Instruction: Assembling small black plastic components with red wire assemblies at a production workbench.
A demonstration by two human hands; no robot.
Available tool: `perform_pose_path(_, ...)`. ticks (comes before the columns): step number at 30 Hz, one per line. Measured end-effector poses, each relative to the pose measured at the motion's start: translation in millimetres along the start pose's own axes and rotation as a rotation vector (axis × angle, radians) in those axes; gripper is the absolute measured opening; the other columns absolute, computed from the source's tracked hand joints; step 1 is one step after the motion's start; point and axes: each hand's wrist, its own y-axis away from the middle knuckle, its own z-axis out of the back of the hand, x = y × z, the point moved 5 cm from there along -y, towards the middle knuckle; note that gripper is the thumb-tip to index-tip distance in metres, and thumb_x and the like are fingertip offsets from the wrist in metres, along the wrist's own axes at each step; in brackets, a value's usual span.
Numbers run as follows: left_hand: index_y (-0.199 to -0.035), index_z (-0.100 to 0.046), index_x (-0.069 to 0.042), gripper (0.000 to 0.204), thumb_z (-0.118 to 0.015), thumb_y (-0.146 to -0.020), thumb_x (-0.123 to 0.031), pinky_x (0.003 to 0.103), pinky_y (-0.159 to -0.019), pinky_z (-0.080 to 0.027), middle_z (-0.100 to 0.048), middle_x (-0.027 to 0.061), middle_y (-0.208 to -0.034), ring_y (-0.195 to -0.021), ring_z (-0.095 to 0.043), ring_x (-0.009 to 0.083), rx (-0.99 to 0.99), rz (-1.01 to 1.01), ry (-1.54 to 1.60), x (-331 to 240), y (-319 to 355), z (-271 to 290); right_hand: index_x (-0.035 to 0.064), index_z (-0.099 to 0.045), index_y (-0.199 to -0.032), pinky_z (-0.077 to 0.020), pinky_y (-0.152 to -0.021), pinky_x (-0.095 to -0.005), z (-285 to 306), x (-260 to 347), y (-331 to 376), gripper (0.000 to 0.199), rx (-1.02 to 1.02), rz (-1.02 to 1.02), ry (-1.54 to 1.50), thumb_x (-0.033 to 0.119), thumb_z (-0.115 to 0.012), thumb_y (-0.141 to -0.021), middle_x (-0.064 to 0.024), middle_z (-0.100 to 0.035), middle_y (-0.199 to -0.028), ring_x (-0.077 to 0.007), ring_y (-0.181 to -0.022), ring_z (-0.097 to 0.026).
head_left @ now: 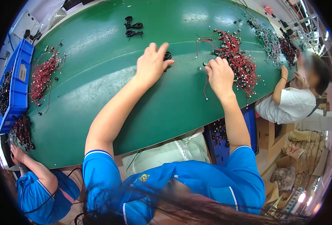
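A small black ring-shaped part (pixel 167 56) lies beside the thumb and index finger of my left hand (pixel 151 64). The fingers of that hand are spread, and whether they touch the part I cannot tell. My right hand (pixel 220 75) is closed in a pinch on a small round part with red wire (pixel 205 65); the wire dangles below it toward the table. Just right of this hand is a tangled heap of red-wired round parts (pixel 238 56). Farther back, several black ring parts with cables (pixel 133 26) lie in a short column.
The green table (pixel 98 48) carries another red-wire heap (pixel 44 77) at left, near a blue bin (pixel 19 82) of dark parts. Grey-green wires (pixel 267 41) lie far right. Co-workers sit at left (pixel 42 187) and right (pixel 295 97). A blue crate (pixel 250 129) stands below the table edge.
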Motion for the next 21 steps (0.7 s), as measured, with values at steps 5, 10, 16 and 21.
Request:
perform_pose_path(5,-0.105,-0.06,-0.007,0.024,-0.065,-0.083,-0.018,0.033,-0.073,-0.046,-0.057,0.0074,-0.089,-0.078,-0.056,0.0238,0.13,-0.146,-0.336,-8,0,-6,0.0081,-0.061,-0.086,-0.0433,-0.062,-0.0334,41,39,-24,0.009,-0.255,0.143,-0.37,0.015,-0.064,-0.081,-0.004,-0.059,-0.078,-0.0205,-0.073,-0.053)
perform_pose_path(10,-0.095,-0.06,-0.005,0.02,-0.066,-0.079,-0.016,0.037,-0.074,-0.044,-0.058,0.0083,-0.086,-0.075,-0.055,0.0267,0.015,-0.112,-0.142,-7,18,16,0.0053,-0.059,-0.087,-0.0383,-0.054,-0.0262,36,67,-36,0.003,-0.049,-0.077,-0.982,0.008,-0.058,-0.087,-0.0019,-0.057,-0.073,-0.0138,-0.062,-0.048)
perform_pose_path(16,-0.096,-0.059,0.001,0.017,-0.064,-0.083,-0.008,0.032,-0.071,-0.046,-0.062,0.0096,-0.085,-0.071,-0.056,0.0222,-0.386,-0.102,0.057,-1,44,61,0.0033,-0.058,-0.089,-0.0354,-0.052,-0.021,1,100,-36,0.006,0.118,-0.154,-1.41,0.007,-0.055,-0.092,-0.0002,-0.054,-0.068,-0.0089,-0.055,-0.041)
perform_pose_path(21,-0.105,-0.057,0.002,0.017,-0.058,-0.089,-0.005,0.025,-0.066,-0.049,-0.062,0.0107,-0.092,-0.07,-0.059,0.0156,-0.087,0.625,1.277,28,72,29,0.0033,-0.059,-0.089,-0.0379,-0.053,-0.0231,4,128,-29,0.002,-0.064,0.06,-1.236,0.005,-0.059,-0.088,-0.0012,-0.055,-0.068,-0.012,-0.055,-0.045)
